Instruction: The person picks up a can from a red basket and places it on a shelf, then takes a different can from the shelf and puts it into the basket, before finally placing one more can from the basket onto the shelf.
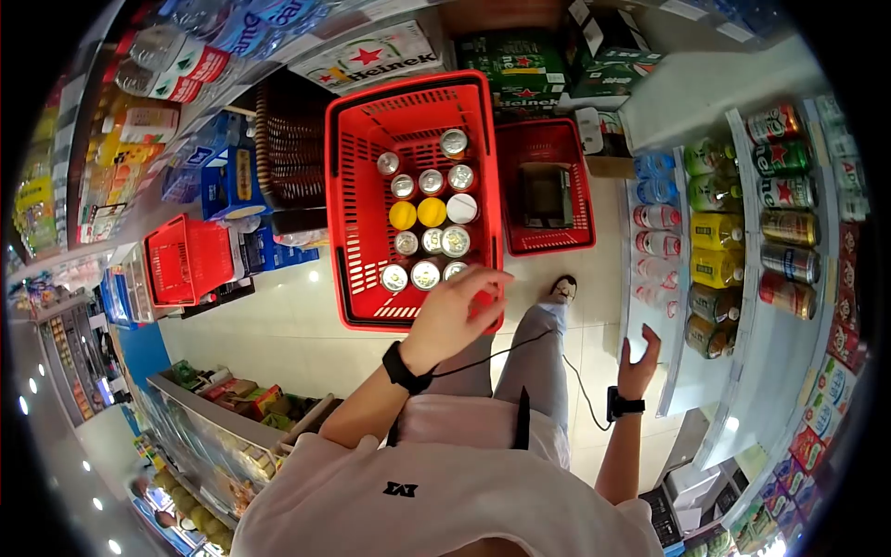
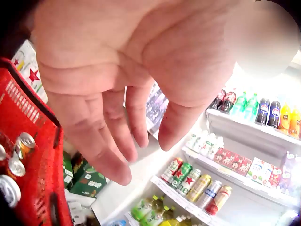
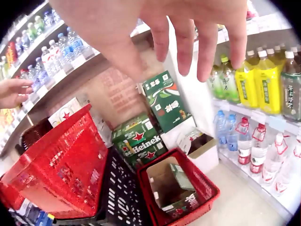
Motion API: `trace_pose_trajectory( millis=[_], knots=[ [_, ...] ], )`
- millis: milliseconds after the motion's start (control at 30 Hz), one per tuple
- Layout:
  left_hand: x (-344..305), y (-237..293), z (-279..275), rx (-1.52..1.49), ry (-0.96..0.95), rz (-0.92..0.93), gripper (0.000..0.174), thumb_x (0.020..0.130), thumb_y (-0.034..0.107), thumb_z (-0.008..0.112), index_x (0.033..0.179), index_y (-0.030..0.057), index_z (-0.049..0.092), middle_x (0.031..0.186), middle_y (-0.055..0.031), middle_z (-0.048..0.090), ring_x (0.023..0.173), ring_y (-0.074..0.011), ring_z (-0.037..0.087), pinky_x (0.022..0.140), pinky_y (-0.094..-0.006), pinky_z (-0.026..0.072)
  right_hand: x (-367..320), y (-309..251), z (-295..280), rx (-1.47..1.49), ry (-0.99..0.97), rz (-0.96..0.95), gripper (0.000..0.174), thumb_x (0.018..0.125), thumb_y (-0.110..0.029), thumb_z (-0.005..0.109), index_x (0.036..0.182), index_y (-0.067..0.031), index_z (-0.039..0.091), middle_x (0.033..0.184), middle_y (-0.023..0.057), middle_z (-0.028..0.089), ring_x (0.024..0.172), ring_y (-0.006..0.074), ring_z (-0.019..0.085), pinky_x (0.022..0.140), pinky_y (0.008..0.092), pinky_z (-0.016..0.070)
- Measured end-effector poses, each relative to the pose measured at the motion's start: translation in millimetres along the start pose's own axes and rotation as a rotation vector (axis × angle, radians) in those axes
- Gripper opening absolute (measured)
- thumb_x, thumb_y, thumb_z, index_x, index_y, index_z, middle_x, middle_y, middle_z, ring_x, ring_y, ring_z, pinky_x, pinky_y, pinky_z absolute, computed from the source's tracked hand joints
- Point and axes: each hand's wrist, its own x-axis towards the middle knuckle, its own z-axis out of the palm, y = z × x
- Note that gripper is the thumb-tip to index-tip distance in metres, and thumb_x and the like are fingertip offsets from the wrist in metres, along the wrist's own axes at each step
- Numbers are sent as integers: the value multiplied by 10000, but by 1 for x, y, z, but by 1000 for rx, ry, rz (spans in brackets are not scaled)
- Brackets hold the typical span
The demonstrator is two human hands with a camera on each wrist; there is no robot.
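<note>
Fingers [image 2: 96,146] of the person's left hand [image 1: 455,316] are loosely bent with gaps between them, holding nothing, over the near right corner of a red plastic shopping basket [image 1: 357,269] with slatted sides. Inside that basket stand rows of round metal drink cans [image 1: 431,181], seen from above: most tops are silver, two are yellow and one is white. One can is partly hidden by the left hand. Well to the right of the basket, the right hand [image 1: 639,367] has its fingers slightly bent and apart, also holding nothing, near a white shelf unit [image 1: 742,399] of bottles and cans. Just right of the basket, a second red plastic basket [image 1: 577,176] contains an open cardboard box [image 1: 548,190]. Beyond the basket are green Heineken cartons [image 1: 524,70]; left of it is a brown woven wicker basket [image 1: 288,148]. On its near side, the person's legs [image 1: 546,357] wear pale trousers.
</note>
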Motion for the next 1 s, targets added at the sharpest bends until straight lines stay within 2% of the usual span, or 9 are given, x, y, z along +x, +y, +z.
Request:
trace_pose_trajectory(
  millis=[333,367,467,533,600,733,767,900,1000],
  knots=[
    [-5,-19,-119,106,239,-79,267,841,13,628,1107,24,602,1067,-67,640,889,-109,637,679,-234,527,-11,-43,33,34,-166,-10,319,825,-70,637,1132,-29,557,1055,140,603,1000,307,571,893,394,439],
    [-5,-23,-128,115,256,-85,273,841,15,629,1112,26,602,1067,-67,642,886,-108,636,677,-233,527,-13,-44,37,24,-175,-1,318,823,-55,646,1127,-17,561,1080,128,618,1009,273,591,908,356,449],
    [6,-47,-145,146,269,-105,294,836,38,647,1126,25,597,1057,-83,654,890,-135,649,690,-250,533,-19,-55,44,11,-228,-5,316,818,-60,648,1121,-21,569,1081,124,621,1006,276,591,901,358,453],
    [15,-89,-146,371,177,-28,283,810,118,674,1074,34,616,992,-116,660,821,-202,672,682,-307,529,-23,-57,50,37,-230,-16,315,812,-66,651,1115,-26,572,1046,131,617,987,293,584,883,379,452],
    [25,-120,-139,370,26,-111,331,801,214,684,1086,59,621,986,-128,664,842,-256,667,727,-362,521,-28,-58,54,62,-232,-28,315,807,-73,654,1108,-31,574,1012,139,614,968,310,576,865,400,452],
    [33,-155,-131,559,-154,-267,377,765,268,680,1084,73,633,1029,-140,662,921,-319,638,790,-427,512,-36,-64,56,47,-263,-51,313,799,-68,660,1099,-30,576,1006,141,616,954,311,581,857,400,459],
    [34,-181,-128,579,-167,-293,377,745,264,689,1076,87,644,1008,-137,665,929,-315,637,804,-433,512,-38,-63,55,38,-273,-47,310,797,-67,662,1093,-30,578,1004,141,617,951,311,583,857,400,460],
    [15,-187,-125,635,-264,-311,437,714,278,711,1107,104,633,996,-139,664,958,-319,628,821,-439,510,-44,-54,55,48,-267,-36,302,795,-70,665,1082,-28,581,1000,141,619,943,312,586,853,400,464],
    [-3,-199,-118,689,-324,-352,460,698,264,743,1113,98,635,1022,-117,667,969,-294,628,837,-398,507,-44,-51,55,42,-270,-41,299,794,-73,669,1076,-26,583,996,140,620,942,311,588,849,397,468]
  ],
)
